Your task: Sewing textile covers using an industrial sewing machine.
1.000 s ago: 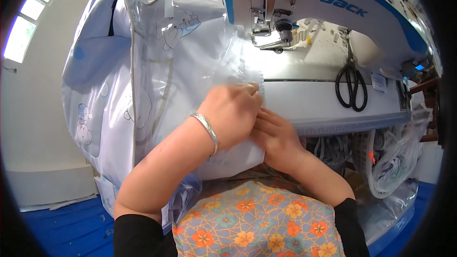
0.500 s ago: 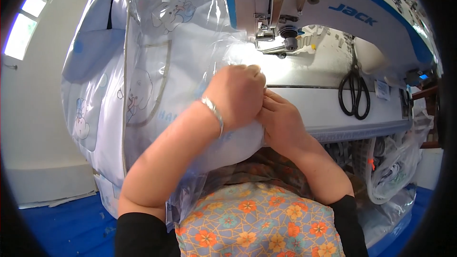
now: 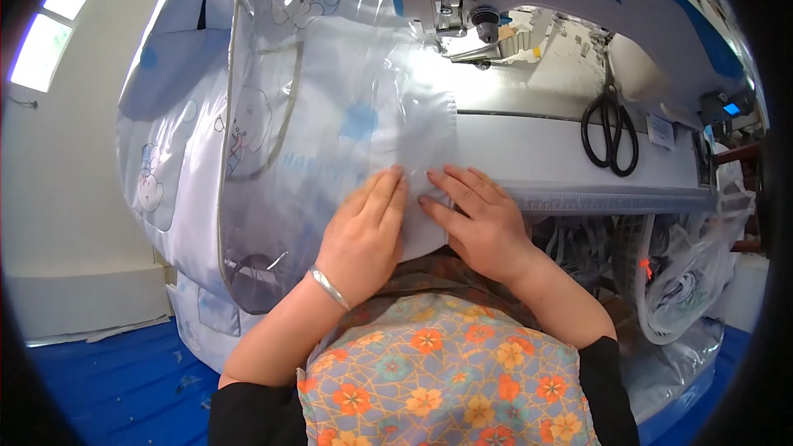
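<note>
A pale blue-white fabric piece (image 3: pixel 347 157) printed with cartoon animals lies over the left of the sewing table, with a sheet of clear plastic (image 3: pixel 264 260) on it. My left hand (image 3: pixel 363 235) rests flat on its near part, fingers stretched and close together. My right hand (image 3: pixel 483 223) lies across the fabric's right edge with fingers spread. A small gap parts the two hands, and neither grips anything. Beyond them, the lit needle area of the sewing machine (image 3: pixel 487 29) stands at the fabric's far right corner.
Black-handled scissors (image 3: pixel 610 136) lie on the table (image 3: pixel 570 149) at the right. A ruler strip (image 3: pixel 611 201) runs along its front edge. Below hangs a white basket (image 3: pixel 632 272) with clear plastic bags. More printed fabric (image 3: pixel 178 157) drapes off the left side.
My hands, earlier pressed together near the machine at the fabric's edge, have come apart and moved nearer to me. Their fingers are now stretched out on the fabric. The plastic's near edge lies flatter.
</note>
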A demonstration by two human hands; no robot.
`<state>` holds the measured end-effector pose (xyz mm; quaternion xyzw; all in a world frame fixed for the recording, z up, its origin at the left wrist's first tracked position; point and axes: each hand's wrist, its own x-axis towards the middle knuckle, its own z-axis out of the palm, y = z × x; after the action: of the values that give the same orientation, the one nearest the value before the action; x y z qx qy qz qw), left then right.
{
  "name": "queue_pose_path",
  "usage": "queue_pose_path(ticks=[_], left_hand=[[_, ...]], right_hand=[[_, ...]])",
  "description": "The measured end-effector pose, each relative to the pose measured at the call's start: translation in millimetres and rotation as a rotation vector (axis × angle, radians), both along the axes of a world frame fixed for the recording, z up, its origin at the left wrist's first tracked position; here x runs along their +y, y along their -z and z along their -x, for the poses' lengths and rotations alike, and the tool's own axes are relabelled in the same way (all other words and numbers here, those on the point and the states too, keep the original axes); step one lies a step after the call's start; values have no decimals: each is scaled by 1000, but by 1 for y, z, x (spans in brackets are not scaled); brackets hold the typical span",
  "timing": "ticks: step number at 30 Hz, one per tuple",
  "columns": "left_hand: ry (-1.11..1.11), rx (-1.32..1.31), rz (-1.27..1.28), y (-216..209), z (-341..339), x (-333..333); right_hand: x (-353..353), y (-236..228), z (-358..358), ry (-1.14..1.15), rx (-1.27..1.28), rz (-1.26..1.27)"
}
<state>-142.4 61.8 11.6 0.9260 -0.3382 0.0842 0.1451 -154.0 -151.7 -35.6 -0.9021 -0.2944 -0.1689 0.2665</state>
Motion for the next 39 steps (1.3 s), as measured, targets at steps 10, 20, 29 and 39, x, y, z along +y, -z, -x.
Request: queue_pose_path(ticks=[10,20,29,39], left_hand=[[116,44,168,-8,-9,-2],[-20,-63,72,2,-22,19],[233,147,187,-14,-48,-18],[222,265,210,-13,-92,-28]], right_hand=[[4,-3,-3,-1,-63,-86],[9,-5,-2,-4,-38,-124],[6,-9,-10,-39,-37,-197],[3,-15,-50,16,18,-232]])
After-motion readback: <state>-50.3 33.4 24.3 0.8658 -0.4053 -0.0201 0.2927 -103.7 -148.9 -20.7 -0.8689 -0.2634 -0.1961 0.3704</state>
